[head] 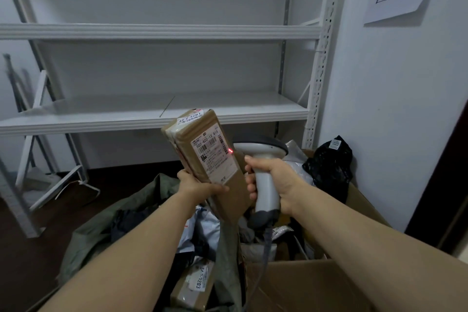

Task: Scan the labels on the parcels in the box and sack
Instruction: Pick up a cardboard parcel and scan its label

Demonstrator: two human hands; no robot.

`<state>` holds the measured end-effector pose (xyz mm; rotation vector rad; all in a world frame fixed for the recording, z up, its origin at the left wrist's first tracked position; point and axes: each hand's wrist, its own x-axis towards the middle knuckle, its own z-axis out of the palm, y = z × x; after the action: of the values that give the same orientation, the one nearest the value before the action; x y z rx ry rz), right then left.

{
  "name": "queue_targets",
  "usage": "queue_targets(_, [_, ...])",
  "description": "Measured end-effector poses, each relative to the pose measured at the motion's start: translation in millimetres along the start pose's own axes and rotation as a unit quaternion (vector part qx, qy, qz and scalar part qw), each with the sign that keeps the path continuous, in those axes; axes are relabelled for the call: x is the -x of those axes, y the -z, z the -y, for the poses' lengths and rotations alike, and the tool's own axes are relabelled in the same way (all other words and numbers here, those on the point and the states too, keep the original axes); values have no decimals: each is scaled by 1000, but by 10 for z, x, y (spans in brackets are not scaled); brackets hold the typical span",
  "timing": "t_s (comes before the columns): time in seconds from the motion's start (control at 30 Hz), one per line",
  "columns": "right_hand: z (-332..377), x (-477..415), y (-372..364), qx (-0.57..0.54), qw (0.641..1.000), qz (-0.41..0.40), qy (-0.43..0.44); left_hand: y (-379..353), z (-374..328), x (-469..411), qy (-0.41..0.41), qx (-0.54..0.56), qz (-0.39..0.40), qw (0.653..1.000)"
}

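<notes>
Here, the left hand [200, 186] grips the lower end of a brown cardboard parcel [200, 132], with the thumb laid on the labelled face and the fingers behind. The right hand [273, 180] is wrapped round the handle of a grey handheld barcode scanner [263, 149], whose cable [266, 256] hangs down towards the box. The scanner's head sits just beside the parcel's right edge.

The parcel is held in the air above the sack and box, in front of the white shelving [152, 111]. Its long axis stands steeply, the top leaning left and away and the bottom nearest the hands. The face bearing the shipping label [215, 159] is turned towards the wearer and the scanner. A red laser spot [230, 151] falls at the label's right margin, close to the barcodes.

The step in hand appears to be the scan of this parcel. The spot seems to lie at the edge of the label, not across a barcode. The next move therefore likely calls for a small turn of the scanner or parcel so that the beam crosses the code.

Below, the green sack [101, 230] and the open cardboard box [304, 278] hold further parcels. Among them is a black bagged parcel [329, 167] against the wall.
</notes>
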<state>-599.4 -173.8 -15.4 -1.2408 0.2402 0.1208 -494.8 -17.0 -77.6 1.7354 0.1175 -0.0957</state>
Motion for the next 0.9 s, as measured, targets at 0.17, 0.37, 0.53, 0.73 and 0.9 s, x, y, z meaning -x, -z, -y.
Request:
queue_targets(0.17, [65,10,-84,-55,998,14,-39,-24,27,-34,-2,20,-22,1000])
queue_targets(0.37, [77,50,-129,-120,991,22,-54,-62,59,-48,0,36,-44,998])
queue_targets(0.53, [50,67,-173,-164,983,31,-72,-69,105,-176,27,72,-21,997])
queue_targets(0.73, [46,62,-194,-177,981,31,-68,-64,181,-296,31,80,-22,996])
queue_targets(0.9, [52,47,-175,-175,982,20,-65,-48,553,-833,21,71,-2,997])
